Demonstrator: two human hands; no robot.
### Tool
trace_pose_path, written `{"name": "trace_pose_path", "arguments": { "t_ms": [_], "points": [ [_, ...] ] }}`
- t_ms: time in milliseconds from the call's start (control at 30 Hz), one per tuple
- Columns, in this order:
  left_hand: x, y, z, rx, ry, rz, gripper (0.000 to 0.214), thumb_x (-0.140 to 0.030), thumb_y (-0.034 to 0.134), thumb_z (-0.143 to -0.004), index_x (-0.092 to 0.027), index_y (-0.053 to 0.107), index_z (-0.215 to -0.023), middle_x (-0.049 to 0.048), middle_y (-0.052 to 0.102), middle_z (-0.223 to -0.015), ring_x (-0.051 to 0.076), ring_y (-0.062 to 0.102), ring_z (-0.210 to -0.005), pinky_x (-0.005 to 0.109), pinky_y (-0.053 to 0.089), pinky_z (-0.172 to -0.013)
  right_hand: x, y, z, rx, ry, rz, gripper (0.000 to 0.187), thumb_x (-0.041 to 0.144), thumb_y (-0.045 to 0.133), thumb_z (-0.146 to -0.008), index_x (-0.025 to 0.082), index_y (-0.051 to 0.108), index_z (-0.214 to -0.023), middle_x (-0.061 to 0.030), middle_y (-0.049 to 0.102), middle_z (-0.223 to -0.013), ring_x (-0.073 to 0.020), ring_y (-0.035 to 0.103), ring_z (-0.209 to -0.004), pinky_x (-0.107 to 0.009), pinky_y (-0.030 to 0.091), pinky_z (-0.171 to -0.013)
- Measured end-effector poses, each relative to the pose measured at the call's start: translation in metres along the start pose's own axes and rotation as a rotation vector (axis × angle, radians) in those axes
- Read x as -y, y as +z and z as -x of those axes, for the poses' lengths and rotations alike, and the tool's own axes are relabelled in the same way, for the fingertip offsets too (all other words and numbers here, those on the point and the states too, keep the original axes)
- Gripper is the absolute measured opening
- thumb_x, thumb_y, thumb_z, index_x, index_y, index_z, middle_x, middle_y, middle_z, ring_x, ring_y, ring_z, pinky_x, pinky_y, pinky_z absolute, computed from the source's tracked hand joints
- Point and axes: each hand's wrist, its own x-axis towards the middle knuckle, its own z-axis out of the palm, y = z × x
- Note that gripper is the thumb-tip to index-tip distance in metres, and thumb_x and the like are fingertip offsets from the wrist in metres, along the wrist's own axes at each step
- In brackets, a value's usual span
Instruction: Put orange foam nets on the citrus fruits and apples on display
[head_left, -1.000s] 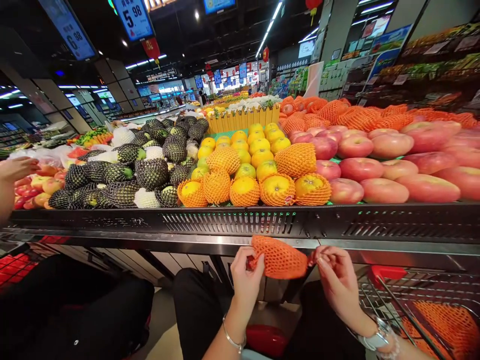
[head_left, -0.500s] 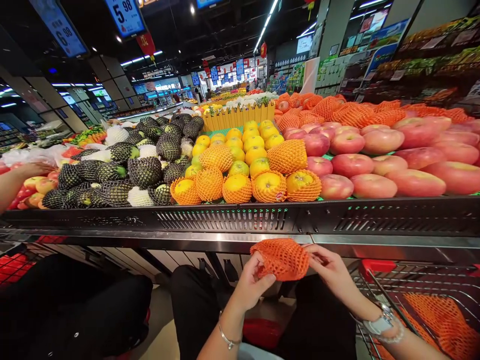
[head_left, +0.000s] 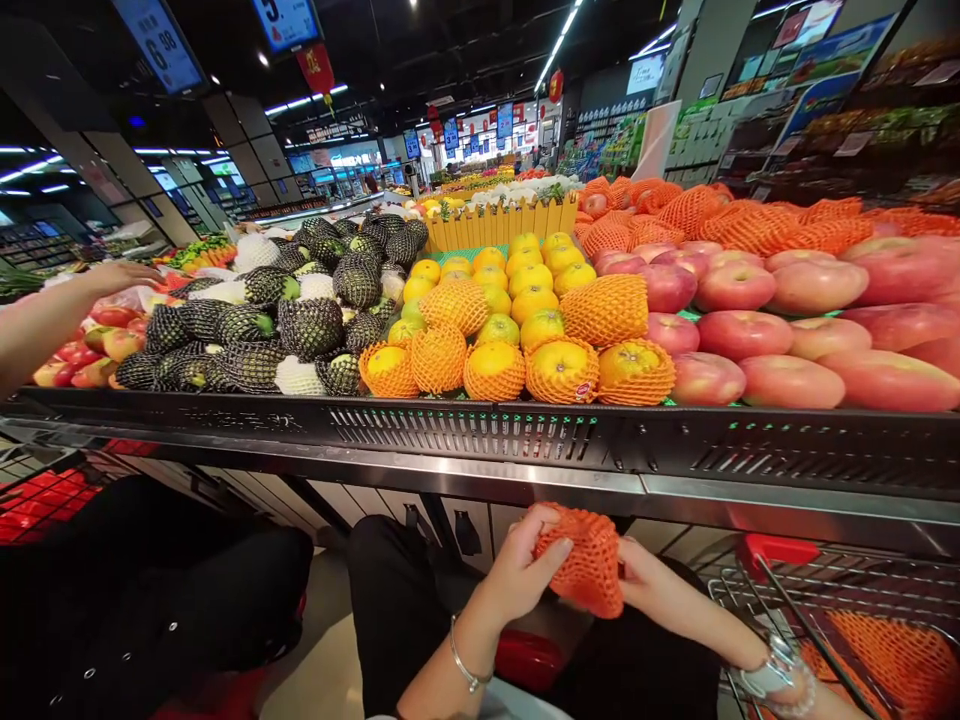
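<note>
Both my hands hold an orange foam net sleeve (head_left: 586,562) low in front of the fruit stand. My left hand (head_left: 519,572) grips its left side, thumb across the front. Under and behind the right side of the sleeve is my right hand (head_left: 651,590), its fingers closed on the net and mostly hidden. Above them, on the display, lie oranges in orange nets (head_left: 561,370), bare oranges (head_left: 531,300), red apples (head_left: 742,332) and dark netted fruit (head_left: 309,325).
A black display edge (head_left: 480,432) with a metal rail runs across above my hands. A wire cart (head_left: 832,600) with more orange nets (head_left: 892,650) stands at lower right. Another person's arm (head_left: 52,315) reaches over the fruit at far left. A red basket (head_left: 37,500) sits lower left.
The net sleeve has been pressed from a wide stretched shape into a narrower bunch. Both hands have dropped lower and come closer together. The other person's hand has moved further over the fruit.
</note>
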Motion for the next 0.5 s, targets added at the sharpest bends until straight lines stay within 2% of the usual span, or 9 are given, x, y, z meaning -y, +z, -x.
{"name": "trace_pose_path", "arguments": {
  "t_ms": [100, 167, 267, 333, 433, 500],
  "points": [
    [-0.001, 0.000, 0.000, -0.025, -0.021, 0.017, 0.038, -0.052, 0.054, -0.087, -0.016, 0.058, -0.097, 0.0050, 0.062, -0.088, 0.018, 0.058, -0.083, 0.030, 0.045, -0.080, -0.003, 0.004, 0.004, -0.248, -0.001, -0.029, 0.032, 0.047, 0.069, -0.073, 0.017, 0.072, -0.081, -0.0101, 0.072, -0.084, -0.0226, 0.066, -0.075, -0.032, 0.057, -0.073],
    [-0.002, -0.001, 0.000, -0.010, -0.030, 0.053, 0.041, -0.052, 0.054, -0.087, -0.015, 0.059, -0.105, 0.0066, 0.064, -0.095, 0.019, 0.059, -0.088, 0.031, 0.046, -0.082, -0.002, 0.000, 0.005, -0.342, -0.041, -0.040, 0.031, 0.049, 0.068, -0.073, 0.018, 0.072, -0.076, -0.0095, 0.071, -0.078, -0.0215, 0.065, -0.069, -0.032, 0.057, -0.069],
    [-0.001, -0.001, 0.001, 0.051, -0.062, 0.088, 0.045, -0.050, 0.054, -0.088, -0.015, 0.060, -0.114, 0.0098, 0.065, -0.106, 0.023, 0.060, -0.099, 0.035, 0.045, -0.091, 0.001, -0.007, 0.009, -0.257, -0.141, 0.004, 0.039, 0.052, 0.063, -0.079, 0.020, 0.068, -0.058, -0.0061, 0.067, -0.060, -0.0192, 0.061, -0.059, -0.030, 0.055, -0.062],
    [-0.002, 0.000, 0.001, 0.059, -0.063, 0.149, 0.048, -0.050, 0.055, -0.088, -0.016, 0.057, -0.122, 0.0111, 0.064, -0.116, 0.025, 0.058, -0.109, 0.037, 0.043, -0.097, 0.001, -0.008, 0.011, -0.180, -0.146, 0.002, 0.045, 0.057, 0.059, -0.080, 0.020, 0.067, -0.055, -0.0059, 0.065, -0.057, -0.0192, 0.060, -0.057, -0.030, 0.055, -0.062],
    [-0.008, 0.000, 0.002, 0.069, -0.016, 0.154, 0.055, -0.049, 0.055, -0.088, -0.019, 0.048, -0.133, 0.0112, 0.059, -0.127, 0.025, 0.055, -0.116, 0.037, 0.041, -0.102, -0.006, -0.006, 0.013, -0.166, -0.038, -0.032, 0.045, 0.062, 0.065, -0.074, 0.019, 0.073, -0.083, -0.0097, 0.072, -0.079, -0.0222, 0.067, -0.070, -0.034, 0.058, -0.069],
    [-0.015, -0.001, 0.003, 0.097, 0.024, 0.030, 0.056, -0.054, 0.051, -0.089, -0.017, 0.049, -0.131, 0.0113, 0.063, -0.117, 0.025, 0.060, -0.107, 0.036, 0.044, -0.097, -0.013, -0.006, 0.014, -0.179, -0.029, 0.030, 0.049, 0.060, 0.067, -0.074, 0.018, 0.072, -0.097, -0.0128, 0.072, -0.092, -0.0249, 0.069, -0.079, -0.037, 0.058, -0.075]
  ]
}}
